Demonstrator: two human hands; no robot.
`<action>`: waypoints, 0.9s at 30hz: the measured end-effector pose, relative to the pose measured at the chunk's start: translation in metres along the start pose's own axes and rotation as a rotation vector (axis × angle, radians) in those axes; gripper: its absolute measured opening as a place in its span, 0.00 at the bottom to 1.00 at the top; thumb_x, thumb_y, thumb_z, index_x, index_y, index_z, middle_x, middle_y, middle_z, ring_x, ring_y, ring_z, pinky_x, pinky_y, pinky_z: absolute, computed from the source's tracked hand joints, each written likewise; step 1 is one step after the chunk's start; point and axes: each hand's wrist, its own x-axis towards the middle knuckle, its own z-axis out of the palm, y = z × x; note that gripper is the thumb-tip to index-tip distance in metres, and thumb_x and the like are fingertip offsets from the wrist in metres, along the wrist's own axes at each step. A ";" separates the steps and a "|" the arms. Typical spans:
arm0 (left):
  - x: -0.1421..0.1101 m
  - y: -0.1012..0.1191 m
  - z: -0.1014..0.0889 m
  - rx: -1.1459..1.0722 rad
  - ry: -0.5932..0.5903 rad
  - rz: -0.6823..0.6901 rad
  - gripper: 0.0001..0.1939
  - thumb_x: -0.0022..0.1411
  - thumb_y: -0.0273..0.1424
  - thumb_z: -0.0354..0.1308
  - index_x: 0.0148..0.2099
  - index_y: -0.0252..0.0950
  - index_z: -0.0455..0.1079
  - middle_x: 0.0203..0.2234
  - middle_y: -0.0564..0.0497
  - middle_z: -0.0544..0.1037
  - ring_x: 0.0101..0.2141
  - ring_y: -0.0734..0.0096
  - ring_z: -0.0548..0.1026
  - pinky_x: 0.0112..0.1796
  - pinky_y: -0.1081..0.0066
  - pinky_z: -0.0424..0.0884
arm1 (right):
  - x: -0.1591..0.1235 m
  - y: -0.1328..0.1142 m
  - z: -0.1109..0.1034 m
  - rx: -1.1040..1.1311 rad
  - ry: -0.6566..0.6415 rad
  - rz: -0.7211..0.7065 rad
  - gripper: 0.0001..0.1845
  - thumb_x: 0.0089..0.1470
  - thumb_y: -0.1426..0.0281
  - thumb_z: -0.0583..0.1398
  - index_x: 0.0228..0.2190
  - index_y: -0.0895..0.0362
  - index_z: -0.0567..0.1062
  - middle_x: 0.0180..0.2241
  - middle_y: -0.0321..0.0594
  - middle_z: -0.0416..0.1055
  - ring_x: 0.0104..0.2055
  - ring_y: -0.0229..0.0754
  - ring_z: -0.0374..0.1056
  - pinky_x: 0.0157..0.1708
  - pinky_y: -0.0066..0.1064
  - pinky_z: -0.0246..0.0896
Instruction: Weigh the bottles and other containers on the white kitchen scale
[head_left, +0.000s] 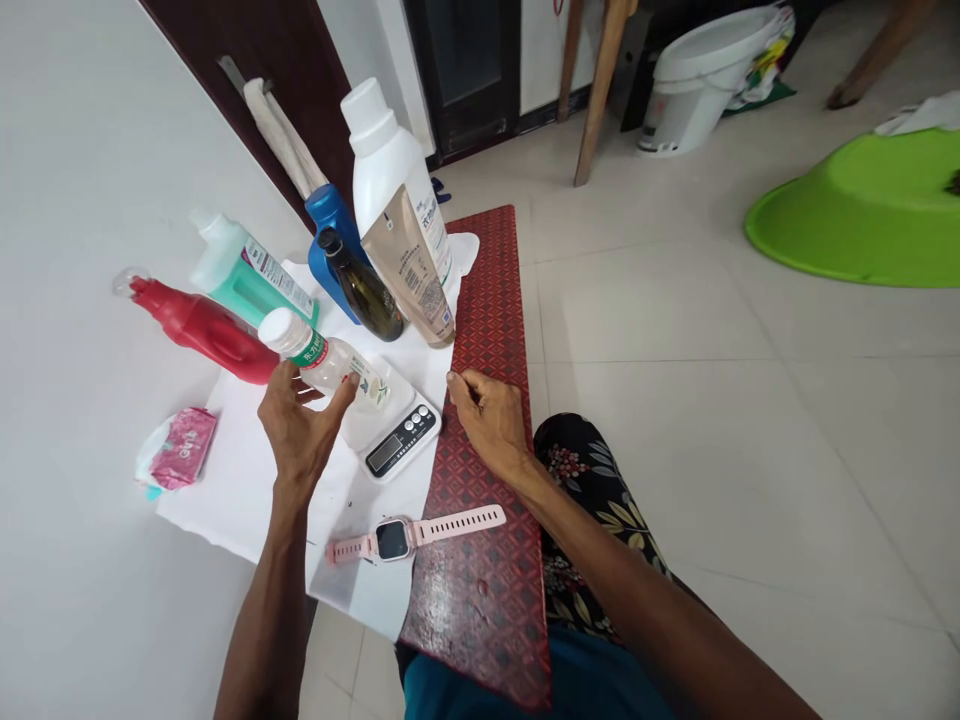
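My left hand (304, 425) is around a clear plastic bottle (337, 368) with a white cap and a green label, thumb on the near side. The bottle stands on, or just over, a white digital kitchen scale (401, 440); I cannot tell whether it bears on it. The scale's display looks blank. My right hand (491, 418) rests closed on the red patterned tabletop (487, 300), just right of the scale, with nothing visible in it. Nearer me lies a pink smartwatch (392, 540), its strap laid out flat.
Behind the scale stand a beige tube (412, 270), a dark pump bottle (364, 290), a large white jug (390, 165), a blue bottle (330, 225), a green-liquid bottle (251, 270) and a red bottle (202, 325). A pink tissue pack (184, 447) lies left on white paper (247, 480).
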 end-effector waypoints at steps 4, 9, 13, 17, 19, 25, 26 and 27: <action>-0.008 0.019 0.021 -0.126 -0.055 0.078 0.24 0.54 0.47 0.76 0.45 0.37 0.74 0.38 0.49 0.83 0.35 0.66 0.81 0.36 0.66 0.83 | -0.002 0.002 0.000 0.024 0.053 -0.002 0.26 0.71 0.54 0.54 0.22 0.50 0.63 0.20 0.35 0.67 0.24 0.39 0.59 0.32 0.35 0.50; -0.007 0.047 0.065 -0.237 -0.129 0.191 0.24 0.57 0.43 0.77 0.49 0.37 0.74 0.42 0.47 0.83 0.39 0.64 0.82 0.37 0.65 0.84 | -0.004 0.004 0.000 0.125 0.194 -0.066 0.22 0.74 0.53 0.52 0.30 0.50 0.67 0.28 0.36 0.74 0.31 0.43 0.68 0.37 0.36 0.62; 0.002 0.055 0.099 -0.229 -0.174 0.246 0.25 0.58 0.44 0.77 0.50 0.37 0.74 0.44 0.44 0.82 0.43 0.58 0.83 0.38 0.62 0.84 | -0.005 0.008 0.006 0.145 0.380 -0.116 0.16 0.73 0.53 0.56 0.47 0.52 0.70 0.43 0.44 0.76 0.44 0.48 0.73 0.48 0.43 0.72; 0.010 0.047 0.127 -0.181 -0.187 0.223 0.26 0.60 0.46 0.76 0.51 0.37 0.74 0.47 0.41 0.82 0.49 0.51 0.83 0.45 0.55 0.83 | -0.004 0.017 0.013 0.070 0.442 -0.140 0.23 0.72 0.57 0.57 0.62 0.53 0.66 0.58 0.54 0.72 0.60 0.55 0.70 0.57 0.53 0.73; 0.013 0.043 0.136 -0.155 -0.174 0.207 0.27 0.58 0.46 0.77 0.51 0.37 0.73 0.49 0.40 0.82 0.52 0.48 0.82 0.49 0.52 0.82 | -0.003 0.020 0.014 0.041 0.385 -0.153 0.27 0.71 0.61 0.57 0.67 0.54 0.63 0.62 0.56 0.70 0.64 0.56 0.68 0.59 0.56 0.73; 0.005 0.047 0.126 -0.187 -0.193 0.164 0.36 0.57 0.50 0.78 0.58 0.38 0.70 0.53 0.39 0.82 0.50 0.51 0.83 0.46 0.55 0.82 | -0.003 0.022 0.010 0.002 0.284 -0.136 0.27 0.69 0.65 0.57 0.66 0.52 0.67 0.62 0.54 0.71 0.63 0.55 0.71 0.61 0.58 0.73; 0.002 0.047 0.119 -0.200 -0.194 0.161 0.37 0.57 0.51 0.78 0.59 0.39 0.69 0.54 0.39 0.81 0.49 0.53 0.83 0.44 0.57 0.82 | -0.003 0.022 0.009 0.001 0.281 -0.132 0.27 0.68 0.64 0.57 0.66 0.52 0.68 0.62 0.54 0.71 0.63 0.55 0.71 0.61 0.59 0.73; -0.001 0.046 0.110 -0.208 -0.191 0.154 0.37 0.58 0.52 0.78 0.60 0.39 0.69 0.55 0.39 0.81 0.48 0.55 0.83 0.43 0.58 0.82 | -0.004 0.022 0.009 0.002 0.276 -0.129 0.27 0.68 0.64 0.58 0.65 0.53 0.69 0.62 0.54 0.70 0.62 0.55 0.72 0.61 0.59 0.73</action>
